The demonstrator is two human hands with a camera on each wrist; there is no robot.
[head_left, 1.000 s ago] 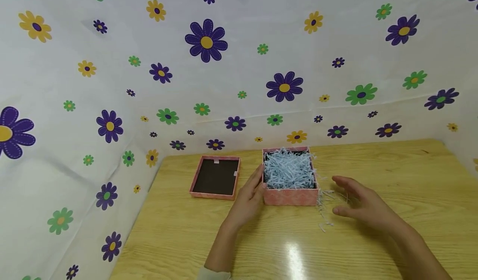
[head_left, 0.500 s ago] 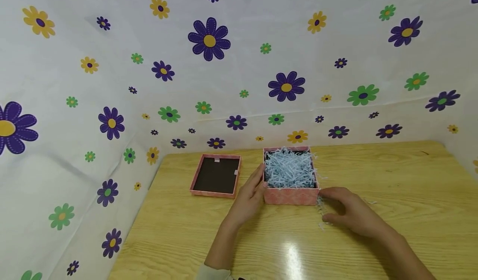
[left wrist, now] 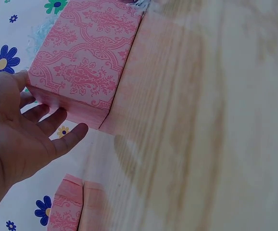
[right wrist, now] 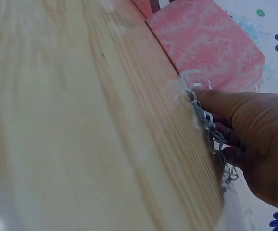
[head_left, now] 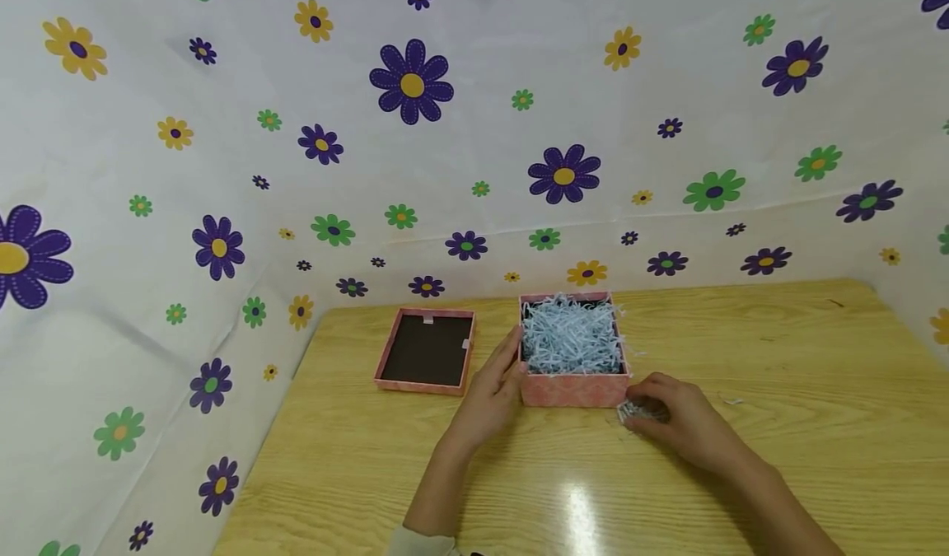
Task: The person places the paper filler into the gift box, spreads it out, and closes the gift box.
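A pink patterned box [head_left: 574, 391] stands uncovered on the table, heaped with pale blue shredded paper [head_left: 571, 338]. My left hand [head_left: 485, 395] rests against the box's left side; in the left wrist view its fingers [left wrist: 57, 122] are spread and mostly straight along that wall. At the box's front right corner, my right hand [head_left: 689, 420] lies low at the tabletop. Its thumb and curled fingers gather a small clump of loose paper shreds [right wrist: 206, 118], partly hidden by the hand.
Left of the box lies its pink lid [head_left: 426, 350], upturned with the black inside showing. A few stray shreds [head_left: 732, 400] lie on the wooden table [head_left: 356, 474] to the right. A flowered cloth [head_left: 460, 169] hangs behind and at the sides.
My right hand has moved left to the box's front right corner, and its fingers have closed in on the scattered shreds, bunching them. The left hand stays at the box's side.
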